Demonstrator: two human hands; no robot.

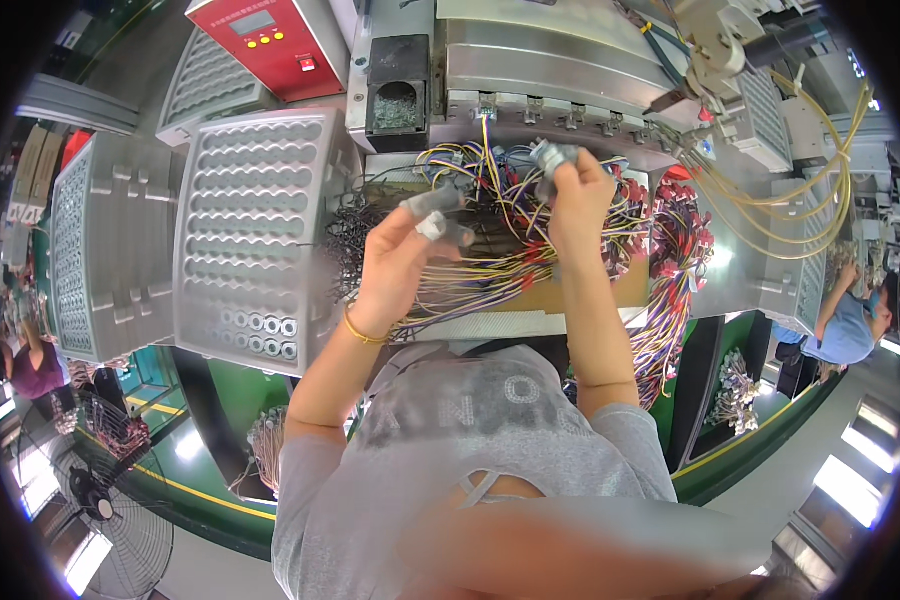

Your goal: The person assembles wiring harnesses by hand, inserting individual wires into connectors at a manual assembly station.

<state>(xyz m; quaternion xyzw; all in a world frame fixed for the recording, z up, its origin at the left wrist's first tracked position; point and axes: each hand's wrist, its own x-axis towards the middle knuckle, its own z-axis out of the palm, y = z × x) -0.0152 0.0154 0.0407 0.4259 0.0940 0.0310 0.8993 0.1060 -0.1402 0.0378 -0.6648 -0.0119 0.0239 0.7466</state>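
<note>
1. Grey short-sleeved shirt [370,490] lay nearest my remote viewpoint.
2. Off to its upper left I saw a pale-grey plastic tray with round hollows [255,220].
3. Right of that lay loose yellow, purple and dark thin wires [490,275].
4. Above them, the left hand [390,255] pinched a smoky-grey cylindrical piece [435,200] and a small white piece [431,227]; blur hid the exact contact.
5. The right hand [580,205] pinched a pale-grey shiny cylinder [550,157].
6. I judged this a handling step, the next move calling for steady fingertips.
</note>
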